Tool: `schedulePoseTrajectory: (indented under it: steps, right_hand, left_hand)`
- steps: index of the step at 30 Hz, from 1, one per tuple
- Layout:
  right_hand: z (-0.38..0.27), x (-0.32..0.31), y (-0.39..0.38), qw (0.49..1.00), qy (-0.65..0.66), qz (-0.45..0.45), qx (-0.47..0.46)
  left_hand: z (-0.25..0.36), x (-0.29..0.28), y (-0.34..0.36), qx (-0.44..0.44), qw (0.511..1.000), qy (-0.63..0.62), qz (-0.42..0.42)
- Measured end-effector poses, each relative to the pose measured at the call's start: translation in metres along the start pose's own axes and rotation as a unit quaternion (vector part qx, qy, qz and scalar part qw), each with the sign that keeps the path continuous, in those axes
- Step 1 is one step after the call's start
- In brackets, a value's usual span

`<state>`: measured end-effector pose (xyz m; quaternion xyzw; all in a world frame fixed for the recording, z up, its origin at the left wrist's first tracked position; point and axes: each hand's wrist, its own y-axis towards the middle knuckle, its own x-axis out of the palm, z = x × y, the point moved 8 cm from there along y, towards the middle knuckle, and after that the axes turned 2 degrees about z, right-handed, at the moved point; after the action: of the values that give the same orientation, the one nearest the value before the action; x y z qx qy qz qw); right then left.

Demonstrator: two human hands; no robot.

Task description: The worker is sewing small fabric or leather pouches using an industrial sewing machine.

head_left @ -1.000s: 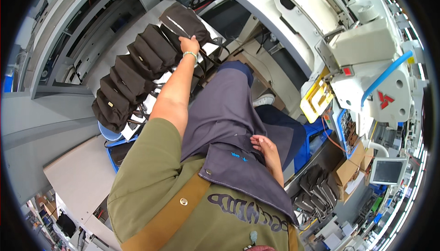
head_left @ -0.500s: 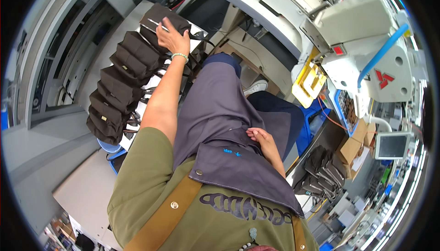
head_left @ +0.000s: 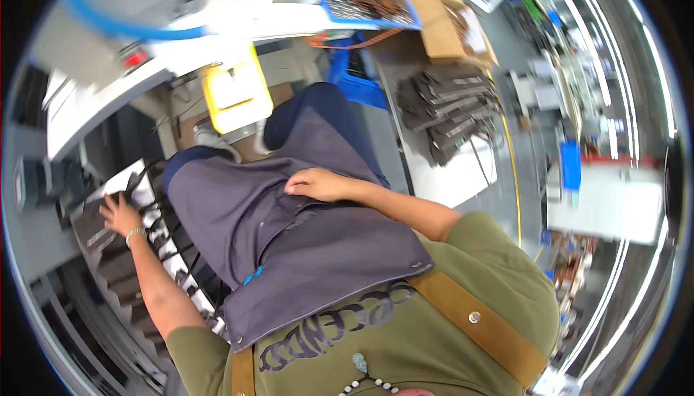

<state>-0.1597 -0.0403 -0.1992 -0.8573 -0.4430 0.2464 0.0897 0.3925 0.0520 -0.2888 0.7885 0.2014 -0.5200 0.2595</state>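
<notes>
Row of dark flat pieces point(head_left: 119, 273) on the rack under my left hand point(head_left: 119, 214): I count about four, blurred, none lifted yet. Second stack point(head_left: 452, 110) lies well beyond my right hand point(head_left: 318, 183). Left is spread flat on the top piece, right rests loose and empty on my apron point(head_left: 289, 251).

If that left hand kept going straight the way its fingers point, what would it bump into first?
Likely more of the dark flat piece the left hand already rests on; a white sheet lies just beyond. Motion blur leaves depth uncertain.
</notes>
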Motion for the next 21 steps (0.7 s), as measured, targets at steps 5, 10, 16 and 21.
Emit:
schedulePoseTrajectory:
  steps: [5, 10, 16, 21]
  right_hand:
    - [0.010, -0.055, -0.028, 0.984, 0.174, 0.015, 0.016]
    - [0.055, -0.242, -0.121, 0.901, 0.211, 0.377, -0.030]
    - [0.199, -0.416, -0.278, 0.569, 0.183, 0.795, 0.102]
    - [0.195, -0.442, -0.278, 0.535, -0.135, 0.773, 0.313]
  left_hand:
    - [0.007, 0.021, 0.018, 0.008, 0.990, -0.059, -0.126]
    - [0.001, -0.052, 0.018, 0.062, 0.988, -0.134, 0.049]
    - [0.034, -0.106, -0.015, 0.105, 0.902, -0.415, 0.045]
    - [0.103, -0.192, -0.052, 0.177, 0.869, -0.461, 0.024]
